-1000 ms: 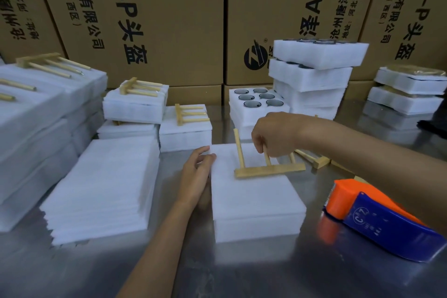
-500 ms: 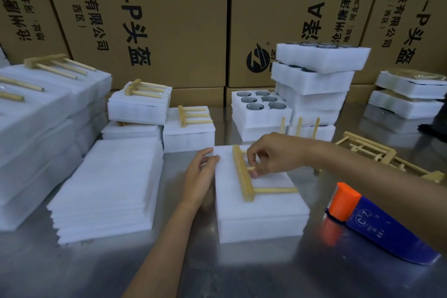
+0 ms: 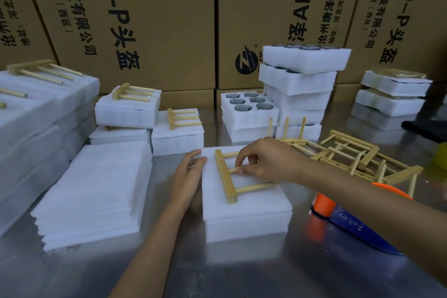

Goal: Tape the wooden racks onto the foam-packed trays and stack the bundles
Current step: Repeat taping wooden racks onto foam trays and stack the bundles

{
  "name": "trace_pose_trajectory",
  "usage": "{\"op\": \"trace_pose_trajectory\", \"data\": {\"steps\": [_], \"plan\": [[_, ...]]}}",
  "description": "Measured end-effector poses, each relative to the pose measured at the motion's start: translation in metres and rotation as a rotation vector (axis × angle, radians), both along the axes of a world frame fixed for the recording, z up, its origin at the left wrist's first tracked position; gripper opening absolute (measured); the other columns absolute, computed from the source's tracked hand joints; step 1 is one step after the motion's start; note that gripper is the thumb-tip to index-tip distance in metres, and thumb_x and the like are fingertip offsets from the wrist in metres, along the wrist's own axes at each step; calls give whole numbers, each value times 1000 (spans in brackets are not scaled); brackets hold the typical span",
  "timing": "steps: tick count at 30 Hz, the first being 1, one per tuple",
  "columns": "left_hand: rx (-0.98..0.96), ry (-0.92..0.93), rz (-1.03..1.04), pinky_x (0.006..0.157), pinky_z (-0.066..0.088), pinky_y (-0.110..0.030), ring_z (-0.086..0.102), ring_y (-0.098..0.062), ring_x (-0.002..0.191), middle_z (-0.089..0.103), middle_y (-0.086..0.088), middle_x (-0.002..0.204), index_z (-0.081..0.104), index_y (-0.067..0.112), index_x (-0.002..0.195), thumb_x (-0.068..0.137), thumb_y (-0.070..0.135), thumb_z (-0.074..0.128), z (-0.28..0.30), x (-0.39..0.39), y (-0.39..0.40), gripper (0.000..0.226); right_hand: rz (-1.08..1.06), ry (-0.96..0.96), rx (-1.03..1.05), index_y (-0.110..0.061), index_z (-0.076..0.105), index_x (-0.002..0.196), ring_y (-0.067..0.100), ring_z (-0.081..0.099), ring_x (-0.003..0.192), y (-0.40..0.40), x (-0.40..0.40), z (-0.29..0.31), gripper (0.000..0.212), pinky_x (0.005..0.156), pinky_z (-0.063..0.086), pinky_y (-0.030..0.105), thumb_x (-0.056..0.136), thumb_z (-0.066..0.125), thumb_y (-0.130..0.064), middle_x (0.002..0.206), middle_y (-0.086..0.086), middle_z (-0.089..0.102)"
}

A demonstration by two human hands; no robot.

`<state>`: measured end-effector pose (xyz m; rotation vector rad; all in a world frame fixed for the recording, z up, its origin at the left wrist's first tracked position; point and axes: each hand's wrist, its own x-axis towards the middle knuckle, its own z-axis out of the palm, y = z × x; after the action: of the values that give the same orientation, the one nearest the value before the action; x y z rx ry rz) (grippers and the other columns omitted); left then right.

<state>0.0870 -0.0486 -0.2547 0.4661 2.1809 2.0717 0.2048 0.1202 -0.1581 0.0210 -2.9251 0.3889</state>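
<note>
Nearest the camera, at lower right, a blue and orange tape dispenser (image 3: 348,222) lay on the metal table (image 3: 72,273), partly hidden under the right forearm. Just left of it, at frame centre, sat the foam tray (image 3: 246,215), a white block with a flat sheet on top. The wooden rack (image 3: 226,175) lay flat on that top: its thick bar ran near-to-far along the tray's left part, and its thin pegs pointed toward the right of the frame.

The right hand (image 3: 263,164) came in from the right and pinched the middle peg between thumb and fingertips, the fingers curled. The left hand (image 3: 189,172) rested against the tray's left edge with fingers straight and together, steadying it, not gripping.

The dispenser lay on the right hand's side, so that hand looked the likelier one to fetch tape, probably while the left held rack and tray still.

Farther right, a heap of loose racks (image 3: 350,155) sprawled. At mid-left, a pile of foam sheets (image 3: 96,189) stood, with finished bundles (image 3: 128,109) beyond it. Behind the centre, a stack of trays (image 3: 300,84) holding dark round pieces rose before cardboard boxes (image 3: 145,19).
</note>
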Motion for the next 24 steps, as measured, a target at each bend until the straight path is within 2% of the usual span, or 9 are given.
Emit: {"op": "trace_pose_trajectory", "data": {"steps": [5, 8, 10, 12, 14, 17, 20, 22, 24], "plan": [[-62, 23, -2, 70, 38, -10, 54, 10, 91, 58, 24, 103, 60, 39, 118, 98, 35, 57, 0, 1, -1, 21, -22, 35, -27, -31, 73, 91, 2, 49, 66, -10, 3, -6, 11, 60, 34, 25, 87, 66, -39, 65, -14, 54], [-54, 8, -16, 80, 42, -15, 58, 3, 101, 62, 20, 109, 60, 40, 116, 98, 39, 55, 0, 1, -2, 19, -38, 60, -27, -35, 72, 99, 3, 53, 70, -4, 16, -1, 16, 63, 38, 25, 88, 64, -43, 72, -13, 61], [-3, -43, -76, 98, 46, -28, 59, -9, 112, 63, 11, 124, 60, 35, 124, 94, 51, 55, 1, 1, -3, 35, -70, 65, -56, -34, 71, 98, 3, 56, 71, 8, 29, 6, 15, 63, 42, 25, 90, 62, -43, 75, -11, 64], [19, -107, -149, 108, 41, -36, 52, -10, 123, 52, 15, 139, 47, 39, 141, 77, 70, 58, 3, 3, -3, 71, -119, 49, -39, -34, 70, 96, 6, 60, 77, 23, 46, 10, 14, 70, 50, 32, 91, 59, -41, 81, -10, 66], [7, -130, -178, 101, 38, -30, 46, -3, 122, 43, 23, 136, 33, 47, 147, 63, 75, 64, 4, 6, 0, 93, -218, 37, 56, -34, 64, 98, 11, 60, 85, 39, 67, 10, 13, 77, 52, 37, 91, 54, -38, 89, -13, 64], [-10, -126, -191, 89, 41, -21, 51, 12, 103, 50, 27, 123, 36, 48, 145, 59, 66, 73, 6, 9, 5, 95, -450, 23, 153, -26, 50, 107, 17, 56, 83, 65, 105, 5, 15, 68, 45, 35, 93, 50, -31, 89, -8, 57], [-19, -170, -192, 110, 40, -39, 51, -10, 125, 46, 14, 143, 39, 46, 144, 56, 63, 76, 8, 7, 5, 97, -691, -57, 267, -18, 45, 103, 16, 52, 70, 78, 138, -10, 23, 61, 37, 33, 99, 33, -37, 80, -5, 56], [-2, -204, -198, 112, 39, -43, 50, -16, 129, 45, 12, 147, 41, 45, 144, 57, 59, 78, 10, 9, 4, 96, -743, -189, 346, -25, 48, 108, 18, 59, 78, 73, 153, -26, 38, 62, 36, 33, 101, 16, -44, 87, -4, 60], [3, -214, -197, 111, 41, -44, 53, -17, 126, 48, 11, 145, 43, 44, 143, 55, 58, 79, 14, 13, 4, 96, -744, -135, 448, -35, 56, 113, 16, 60, 74, 65, 163, -47, 57, 56, 32, 29, 97, 4, -51, 81, -8, 60]]}}
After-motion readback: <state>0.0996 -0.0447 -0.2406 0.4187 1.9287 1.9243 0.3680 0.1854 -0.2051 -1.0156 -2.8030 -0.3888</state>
